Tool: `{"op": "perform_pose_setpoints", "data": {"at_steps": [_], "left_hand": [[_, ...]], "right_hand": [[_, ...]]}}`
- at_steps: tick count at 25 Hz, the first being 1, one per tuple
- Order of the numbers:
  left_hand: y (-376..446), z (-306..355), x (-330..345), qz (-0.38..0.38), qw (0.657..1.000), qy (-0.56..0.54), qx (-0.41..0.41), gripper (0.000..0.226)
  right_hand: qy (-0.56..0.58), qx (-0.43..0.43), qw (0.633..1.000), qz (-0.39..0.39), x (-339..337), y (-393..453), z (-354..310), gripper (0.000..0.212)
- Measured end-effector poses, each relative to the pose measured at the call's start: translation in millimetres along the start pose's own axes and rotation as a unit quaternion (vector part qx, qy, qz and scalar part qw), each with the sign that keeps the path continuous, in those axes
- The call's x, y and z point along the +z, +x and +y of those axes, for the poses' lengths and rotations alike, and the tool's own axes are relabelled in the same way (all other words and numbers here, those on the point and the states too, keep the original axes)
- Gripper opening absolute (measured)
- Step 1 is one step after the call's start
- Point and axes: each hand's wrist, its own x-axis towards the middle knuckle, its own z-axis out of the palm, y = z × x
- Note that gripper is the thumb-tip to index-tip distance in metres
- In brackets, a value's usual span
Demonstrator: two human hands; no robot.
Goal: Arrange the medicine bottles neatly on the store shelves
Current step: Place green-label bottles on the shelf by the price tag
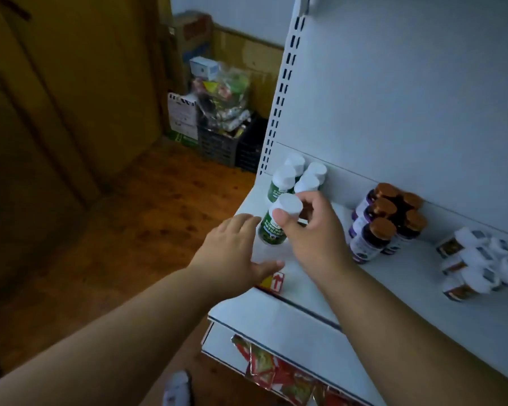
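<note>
We have the right hand (308, 230) curled around the white cap of a green bottle (273, 227), thumb in front and fingers behind, while the left hand (235, 247) lies open and flat on the shelf (408, 273) just left of that bottle. The bottle stands at the front of the green group (296, 180), well left of the brown-capped bottles (384, 221). We should slide it straight back until it touches the group, label facing out, steadying its side with the open hand.
</note>
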Motion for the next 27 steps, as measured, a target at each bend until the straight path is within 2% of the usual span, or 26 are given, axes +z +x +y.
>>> {"op": "perform_pose_setpoints", "data": {"at_steps": [4, 8, 19, 22, 27], "left_hand": [[64.3, -27.0, 10.7, -0.050, 0.994, 0.074, 0.065, 0.100], [95.4, -44.0, 32.1, -0.048, 0.989, 0.091, 0.108, 0.102], [102.5, -54.9, 42.7, -0.040, 0.985, 0.130, 0.110, 0.097], [103.8, -57.2, 40.1, -0.060, 0.981, 0.138, 0.120, 0.097], [100.2, -67.1, 21.6, -0.092, 0.970, 0.154, 0.166, 0.093]], "right_hand": [[-0.064, 0.043, 0.994, 0.081, 18.5, 34.0, 14.3, 0.031], [-0.076, 0.051, 0.993, 0.073, 33.7, 50.7, 26.7, 0.033], [-0.155, 0.035, 0.983, 0.093, 50.8, 58.8, 21.3, 0.046], [-0.173, 0.066, 0.977, 0.106, 56.1, 54.3, 15.2, 0.051], [-0.191, 0.113, 0.960, 0.170, 70.1, 29.3, 2.1, 0.063]]}}
